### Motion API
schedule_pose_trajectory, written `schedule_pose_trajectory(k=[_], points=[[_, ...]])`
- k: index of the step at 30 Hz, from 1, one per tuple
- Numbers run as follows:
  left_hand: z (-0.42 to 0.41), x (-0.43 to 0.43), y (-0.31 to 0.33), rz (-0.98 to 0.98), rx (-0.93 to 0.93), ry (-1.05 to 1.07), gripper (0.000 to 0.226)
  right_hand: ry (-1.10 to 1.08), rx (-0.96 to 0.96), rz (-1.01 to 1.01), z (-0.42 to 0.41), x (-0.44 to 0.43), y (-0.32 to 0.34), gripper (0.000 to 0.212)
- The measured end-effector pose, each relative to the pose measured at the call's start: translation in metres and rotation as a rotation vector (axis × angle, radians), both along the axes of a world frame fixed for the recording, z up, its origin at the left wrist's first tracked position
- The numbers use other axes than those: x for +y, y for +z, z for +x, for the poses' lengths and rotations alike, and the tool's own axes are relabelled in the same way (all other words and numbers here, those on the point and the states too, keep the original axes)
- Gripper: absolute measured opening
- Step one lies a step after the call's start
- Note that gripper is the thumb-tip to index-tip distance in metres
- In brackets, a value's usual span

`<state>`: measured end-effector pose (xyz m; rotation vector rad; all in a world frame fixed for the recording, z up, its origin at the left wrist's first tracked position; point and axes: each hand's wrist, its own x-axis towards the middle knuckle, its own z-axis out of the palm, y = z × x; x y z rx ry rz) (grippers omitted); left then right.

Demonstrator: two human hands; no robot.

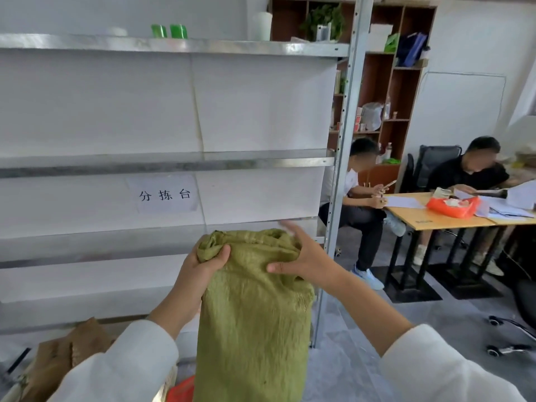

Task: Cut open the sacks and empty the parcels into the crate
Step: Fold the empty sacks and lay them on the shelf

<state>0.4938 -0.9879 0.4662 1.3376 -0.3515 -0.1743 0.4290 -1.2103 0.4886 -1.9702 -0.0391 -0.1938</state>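
- Green woven sack [252, 329]: held upright in mid-frame, in front of the metal shelving rack [174, 162]. Its top is folded over and bunched, and its lower end runs out of the bottom edge of the view.
- Left grip [203, 262]: fingers and thumb curled tight round the bunched top-left corner of the sack. White sleeve [124, 361] on the forearm.
- Right grip [307, 256]: laid over the top-right of the sack. The thumb is pressed flat on the front face and the fingers are stretched out past the top fold. The fingertips are motion-blurred and not seen curled round the cloth, so it touches rather than clasps.
- Both grips sit at the sack's upper end, left and right of the fold, apart from each other.
- Rack: bare steel shelves with white backing boards. A paper label [164, 194] with three printed characters is stuck to the backing just above the sack's top.
- Two green cups [169, 31] on the rack's top shelf.
- Crumpled brown paper wrapping [66, 349] low at left, behind the left sleeve. A red item [181, 390] at the bottom edge just left of the sack cannot be identified.
- Right background: wooden tabletop [429, 217] carrying papers and an orange-red bag [452, 207]. Two seated people are at it, with a brown bookcase [388, 82] behind them.
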Motion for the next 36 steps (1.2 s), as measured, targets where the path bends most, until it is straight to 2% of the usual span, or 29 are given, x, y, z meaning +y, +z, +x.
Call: schedule_pose_trajectory(k=[2, 4, 6, 8, 10, 13, 18, 20, 23, 25, 26, 29, 31, 33, 34, 36], points=[[-0.004, 0.001, -0.012, -0.037, 0.049, 0.01, 0.035, -0.02, 0.027, -0.025, -0.001, 0.002, -0.006, 0.041], [-0.008, 0.007, -0.022, -0.079, 0.116, -0.007, 0.036, -0.003, 0.026, -0.003, -0.006, 0.001, -0.009, 0.025], [-0.012, 0.015, -0.026, -0.106, 0.152, -0.075, 0.036, 0.157, 0.076, 0.038, -0.013, -0.005, -0.007, 0.024], [-0.017, 0.021, -0.024, -0.074, 0.159, -0.16, 0.048, 0.345, 0.108, 0.027, -0.019, -0.011, -0.003, 0.028], [-0.023, 0.021, -0.019, -0.041, 0.153, -0.204, 0.058, 0.426, 0.103, 0.008, -0.021, -0.009, 0.004, 0.027], [-0.028, 0.019, -0.005, -0.031, 0.155, -0.082, 0.06, 0.386, 0.036, 0.048, -0.02, 0.003, 0.016, 0.026], [-0.032, 0.027, 0.009, -0.012, 0.228, 0.092, 0.03, 0.155, -0.056, 0.034, -0.018, 0.017, 0.014, 0.035], [-0.036, 0.031, 0.01, 0.011, 0.247, 0.107, 0.027, 0.126, -0.039, 0.075, -0.018, 0.023, 0.008, 0.037], [-0.044, 0.038, 0.011, 0.013, 0.264, 0.04, 0.048, 0.267, 0.017, 0.226, -0.019, 0.024, -0.001, 0.039], [-0.049, 0.043, 0.01, 0.042, 0.241, 0.017, 0.057, 0.41, 0.065, 0.228, -0.024, 0.023, -0.004, 0.038], [-0.051, 0.045, 0.008, 0.064, 0.216, 0.033, 0.054, 0.433, 0.084, 0.196, -0.025, 0.022, -0.003, 0.039], [-0.055, 0.053, 0.0, 0.24, 0.034, 0.117, 0.037, 0.353, 0.111, 0.107, -0.026, 0.021, -0.005, 0.04], [-0.061, 0.053, -0.007, 0.44, -0.179, 0.237, 0.034, 0.337, 0.187, 0.118, -0.025, 0.025, -0.015, 0.034], [-0.069, 0.048, -0.012, 0.74, -0.586, 0.431, 0.021, 0.326, 0.282, 0.143, -0.027, 0.034, -0.028, 0.032], [-0.073, 0.044, -0.014, 0.874, -0.814, 0.485, 0.023, 0.313, 0.317, 0.169, -0.027, 0.037, -0.035, 0.034], [-0.081, 0.032, -0.021, 1.067, -1.115, 0.399, 0.041, 0.302, 0.359, 0.255, -0.028, 0.041, -0.047, 0.041]])
